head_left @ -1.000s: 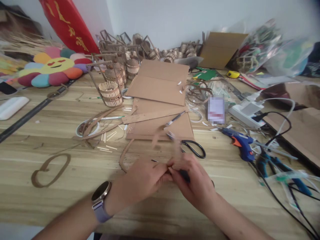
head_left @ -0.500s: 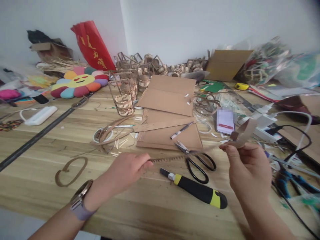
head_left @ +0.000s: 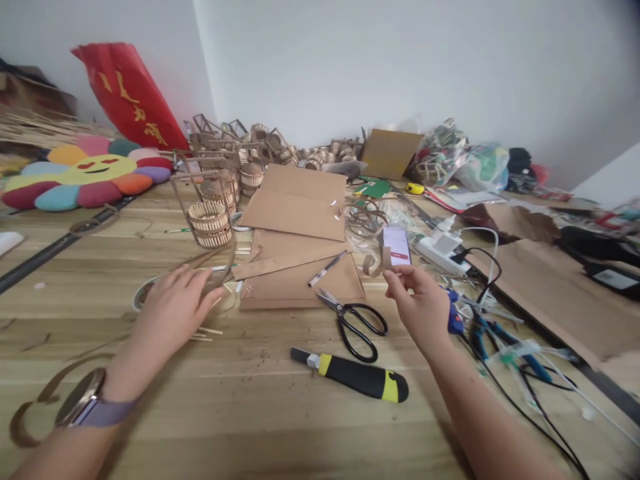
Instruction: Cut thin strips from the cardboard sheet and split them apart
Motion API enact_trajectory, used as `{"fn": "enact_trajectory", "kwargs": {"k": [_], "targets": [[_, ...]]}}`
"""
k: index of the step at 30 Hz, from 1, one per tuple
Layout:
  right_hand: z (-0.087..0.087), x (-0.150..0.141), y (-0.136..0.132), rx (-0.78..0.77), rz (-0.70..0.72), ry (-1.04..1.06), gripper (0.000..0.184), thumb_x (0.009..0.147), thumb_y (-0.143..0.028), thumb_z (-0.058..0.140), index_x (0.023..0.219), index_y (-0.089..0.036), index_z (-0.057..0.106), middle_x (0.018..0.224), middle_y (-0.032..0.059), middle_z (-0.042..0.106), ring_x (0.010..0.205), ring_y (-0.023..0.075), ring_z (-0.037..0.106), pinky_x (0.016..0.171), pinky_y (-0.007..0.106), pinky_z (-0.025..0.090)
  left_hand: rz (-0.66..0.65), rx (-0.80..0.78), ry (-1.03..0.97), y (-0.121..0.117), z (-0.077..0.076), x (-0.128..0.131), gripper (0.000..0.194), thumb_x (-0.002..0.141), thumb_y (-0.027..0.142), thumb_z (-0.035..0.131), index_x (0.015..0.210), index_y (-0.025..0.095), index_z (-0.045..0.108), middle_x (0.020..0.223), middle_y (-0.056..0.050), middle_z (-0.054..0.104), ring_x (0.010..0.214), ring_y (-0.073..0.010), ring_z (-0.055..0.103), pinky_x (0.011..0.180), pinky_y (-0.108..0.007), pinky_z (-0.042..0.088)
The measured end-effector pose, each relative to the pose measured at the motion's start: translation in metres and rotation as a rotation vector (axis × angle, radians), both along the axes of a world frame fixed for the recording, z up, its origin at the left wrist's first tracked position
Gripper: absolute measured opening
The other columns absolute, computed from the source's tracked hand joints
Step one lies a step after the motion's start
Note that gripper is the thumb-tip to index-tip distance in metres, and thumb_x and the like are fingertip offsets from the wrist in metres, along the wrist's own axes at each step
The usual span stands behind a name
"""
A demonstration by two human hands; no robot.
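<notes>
My left hand (head_left: 175, 307), with a watch (head_left: 83, 400) on its wrist, is open, its fingers stretched out. It hovers over or rests on a white ring (head_left: 137, 297) and thin sticks (head_left: 207, 331); contact cannot be made out. Between thumb and fingers, my right hand (head_left: 420, 303) pinches a curled brown strip (head_left: 371, 265) in front of a phone (head_left: 397, 243). Black-handled scissors (head_left: 356, 323) lie open between the hands. Nearer to me is a black and yellow utility knife (head_left: 360, 379), blade out. A loop of brown strip (head_left: 47, 387) lies by my left wrist.
Cardboard sheets (head_left: 300, 200) bear a pen (head_left: 327, 269) and a flat brown strip (head_left: 290, 262). Small slatted buckets (head_left: 210, 223) crowd the back. A flower cushion (head_left: 90, 173) is at left. At right are a power strip (head_left: 443, 253), cables and blue-handled pliers (head_left: 520, 350).
My left hand has let go of the brown strip and moved left, its fingers opening. My right hand has shifted left with the strip, now curled up. The view has turned right.
</notes>
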State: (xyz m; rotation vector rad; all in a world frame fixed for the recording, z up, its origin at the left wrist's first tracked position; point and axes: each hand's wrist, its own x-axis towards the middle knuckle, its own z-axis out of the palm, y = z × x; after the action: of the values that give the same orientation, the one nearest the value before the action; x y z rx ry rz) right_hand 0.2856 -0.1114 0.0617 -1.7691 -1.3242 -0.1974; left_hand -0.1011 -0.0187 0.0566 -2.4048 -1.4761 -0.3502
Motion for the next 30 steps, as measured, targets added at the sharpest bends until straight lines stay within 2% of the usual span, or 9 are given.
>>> {"fn": "enact_trajectory", "kwargs": {"k": [3, 5, 7, 9, 11, 14, 18, 23, 30], "targets": [[0.018, 0.017, 0.028, -0.085, -0.117, -0.155, 0.033, 0.091, -0.048, 0.049, 0.093, -0.019, 0.064, 0.057, -0.0003, 0.064, 0.053, 0.0178, 0.061, 0.057, 0.028, 0.043, -0.057, 0.056, -0.033, -0.010, -0.003, 0.017, 0.040, 0.095, 0.038, 0.044, 0.114, 0.012, 0.069, 0.123, -0.018, 0.067, 0.131, -0.0441, 0.044, 0.108, -0.062, 0.030], [0.032, 0.029, 0.051, -0.122, -0.122, -0.200, 0.030, 0.092, -0.042, 0.050, 0.102, -0.017, 0.065, 0.068, 0.0051, 0.069, 0.064, 0.0220, 0.064, 0.062, 0.031, 0.043, -0.097, 0.058, -0.036, -0.015, -0.004, 0.025, 0.036, 0.095, 0.037, 0.047, 0.107, 0.014, 0.072, 0.122, -0.016, 0.068, 0.129, -0.0430, 0.047, 0.108, -0.061, 0.031], [0.043, 0.033, 0.071, -0.164, -0.102, -0.252, 0.037, 0.088, -0.038, 0.056, 0.116, -0.015, 0.062, 0.093, 0.0140, 0.073, 0.085, 0.0287, 0.066, 0.071, 0.036, 0.045, -0.139, 0.020, -0.041, -0.018, -0.006, 0.030, 0.033, 0.095, 0.037, 0.050, 0.104, 0.016, 0.073, 0.119, -0.013, 0.070, 0.124, -0.0400, 0.052, 0.106, -0.059, 0.035], [0.047, 0.028, 0.083, -0.240, -0.059, -0.364, 0.046, 0.090, -0.031, 0.053, 0.130, -0.009, 0.054, 0.121, 0.0247, 0.064, 0.106, 0.0355, 0.060, 0.083, 0.044, 0.043, -0.159, -0.027, -0.047, -0.018, -0.010, 0.031, 0.029, 0.095, 0.036, 0.053, 0.105, 0.018, 0.073, 0.116, -0.011, 0.072, 0.120, -0.0369, 0.056, 0.105, -0.058, 0.037], [0.043, 0.012, 0.087, -0.354, 0.065, -0.502, 0.042, 0.092, -0.022, 0.047, 0.132, -0.011, 0.054, 0.132, 0.0242, 0.058, 0.117, 0.0349, 0.055, 0.092, 0.046, 0.039, -0.170, -0.070, -0.049, -0.019, -0.013, 0.032, 0.026, 0.095, 0.035, 0.055, 0.105, 0.018, 0.072, 0.114, -0.010, 0.072, 0.116, -0.0344, 0.059, 0.105, -0.056, 0.038], [0.028, -0.017, 0.078, -0.524, 0.331, -0.602, 0.025, 0.092, -0.020, 0.050, 0.108, -0.023, 0.069, 0.112, 0.0104, 0.071, 0.109, 0.0254, 0.061, 0.094, 0.037, 0.038, -0.216, -0.152, -0.030, -0.018, -0.016, 0.034, 0.023, 0.093, 0.031, 0.059, 0.104, 0.016, 0.072, 0.112, -0.011, 0.072, 0.108, -0.0309, 0.062, 0.100, -0.051, 0.044], [0.012, -0.041, 0.049, -0.673, 0.498, -0.594, 0.020, 0.094, -0.034, 0.054, 0.094, -0.023, 0.070, 0.096, 0.0069, 0.072, 0.098, 0.0227, 0.065, 0.085, 0.032, 0.042, -0.331, -0.236, 0.006, -0.015, -0.019, 0.043, 0.016, 0.090, 0.024, 0.063, 0.103, 0.016, 0.070, 0.114, -0.011, 0.070, 0.106, -0.0282, 0.062, 0.095, -0.044, 0.048], [0.003, -0.036, 0.005, -0.778, 0.457, -0.499, 0.029, 0.078, -0.035, 0.073, 0.101, -0.020, 0.063, 0.104, 0.0103, 0.066, 0.086, 0.0253, 0.068, 0.071, 0.031, 0.047, -0.432, -0.216, 0.080, -0.006, -0.025, 0.060, 0.016, 0.093, 0.018, 0.057, 0.105, 0.015, 0.067, 0.115, -0.012, 0.068, 0.109, -0.0257, 0.062, 0.094, -0.040, 0.049], [-0.016, -0.006, -0.023, -0.747, 0.449, -0.326, 0.028, 0.082, -0.025, 0.057, 0.109, -0.021, 0.054, 0.104, 0.0083, 0.068, 0.093, 0.0219, 0.068, 0.079, 0.031, 0.051, -0.491, -0.197, 0.196, -0.002, -0.033, 0.070, 0.032, 0.088, -0.001, 0.045, 0.113, 0.009, 0.062, 0.114, -0.017, 0.068, 0.109, -0.0262, 0.064, 0.090, -0.039, 0.053]]}}
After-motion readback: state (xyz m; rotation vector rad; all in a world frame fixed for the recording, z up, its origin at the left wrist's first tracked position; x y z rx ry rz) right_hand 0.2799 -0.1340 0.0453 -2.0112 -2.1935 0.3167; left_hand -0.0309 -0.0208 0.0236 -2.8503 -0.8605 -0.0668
